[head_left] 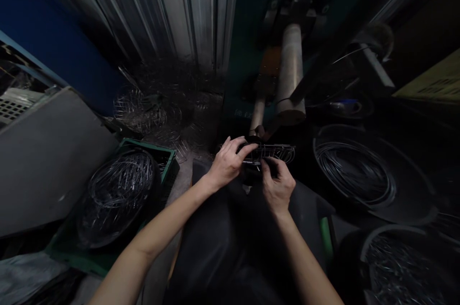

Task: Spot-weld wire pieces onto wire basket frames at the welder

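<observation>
A round frame of thin metal wire (282, 152) is held edge-on, just under the machine's lower arm (257, 115). My left hand (229, 160) grips its left side, thumb stretched along the wires. Close to the frame's near edge, my right hand (278, 182) is closed with thumb and forefinger together. Whatever lies between those fingertips is too small and dark to tell. Both hands are at the front of the machine, over the dark apron (230, 238) on my lap.
A big metal cylinder arm (292, 65) juts out above the hands. At left, a green crate (168, 170) bears a black basin of wire pieces (122, 178). Wire rings (354, 170) lie in a tub at right, with small metal parts (406, 266) in a bucket nearer me.
</observation>
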Motion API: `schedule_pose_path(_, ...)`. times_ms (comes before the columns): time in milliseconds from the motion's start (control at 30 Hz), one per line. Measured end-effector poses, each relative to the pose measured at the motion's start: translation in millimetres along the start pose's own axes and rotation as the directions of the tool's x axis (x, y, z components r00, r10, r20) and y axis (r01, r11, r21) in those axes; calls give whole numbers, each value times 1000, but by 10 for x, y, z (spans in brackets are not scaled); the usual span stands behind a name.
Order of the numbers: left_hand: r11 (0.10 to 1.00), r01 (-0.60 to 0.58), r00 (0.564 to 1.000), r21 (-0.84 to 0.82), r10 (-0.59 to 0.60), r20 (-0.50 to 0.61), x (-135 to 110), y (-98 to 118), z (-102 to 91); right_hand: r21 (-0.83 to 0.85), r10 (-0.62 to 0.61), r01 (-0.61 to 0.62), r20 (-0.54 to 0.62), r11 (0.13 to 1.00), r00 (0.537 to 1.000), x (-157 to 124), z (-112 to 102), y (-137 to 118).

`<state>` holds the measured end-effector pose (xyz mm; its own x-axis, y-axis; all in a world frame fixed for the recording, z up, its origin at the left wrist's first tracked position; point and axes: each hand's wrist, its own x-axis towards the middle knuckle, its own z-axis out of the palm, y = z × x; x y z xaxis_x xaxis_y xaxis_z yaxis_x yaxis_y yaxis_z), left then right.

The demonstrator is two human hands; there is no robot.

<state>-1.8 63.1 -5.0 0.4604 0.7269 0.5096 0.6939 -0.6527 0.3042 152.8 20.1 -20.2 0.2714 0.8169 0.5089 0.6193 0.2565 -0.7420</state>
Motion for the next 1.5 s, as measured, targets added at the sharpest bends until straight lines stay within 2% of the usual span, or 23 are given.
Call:
schedule_pose_path(567,1000,-26,999,4,27,-38,121,-122,57,-26,-64,63,-39,998,997,113,117,62)
schedule_pose_path(833,998,-43,999,45,44,-26,136,-163,41,-68,-156,154,-24,986,987,112,143,139)
schedule_pose_path(1033,1000,-19,1000,-18,19,-11,161,-163,43,-60,-38,38,4,997,999,116,202,84)
schedule_pose_path(1100,1000,-11,1000,-9,11,-10,180,-165,49,-30,-20,21,18,999,1000,119,140,23)
schedule_pose_path(1167,1000,2,1000,-3,-2,2,190,-156,46,-25,7,-7,12,1000,1000,78,-65,-26)
schedule_pose_path(1200,1000,7,1000,-6,-7,10,183,-144,39,-47,31,-31,-14,998,999,28,-233,-30)
schedule_pose_path(1267,1000,9,1000,-27,-8,27,130,-101,9,-148,104,-118,-95,982,990,-139,-698,44)
schedule_pose_path(1333,997,-4,999,-73,7,50,25,-29,-30,-276,225,-265,-168,924,960,-371,-1280,266)
schedule_pose_path(1367,994,-13,997,-111,21,74,-38,18,-49,-361,314,-368,-201,857,928,-498,-1584,429)
schedule_pose_path(1433,979,-12,987,-202,44,156,-160,132,-72,-552,509,-540,-227,635,830,-760,-2142,806)
schedule_pose_path(1500,962,26,964,-271,47,261,-248,259,-64,-708,662,-576,-206,408,721,-1025,-2552,1152)
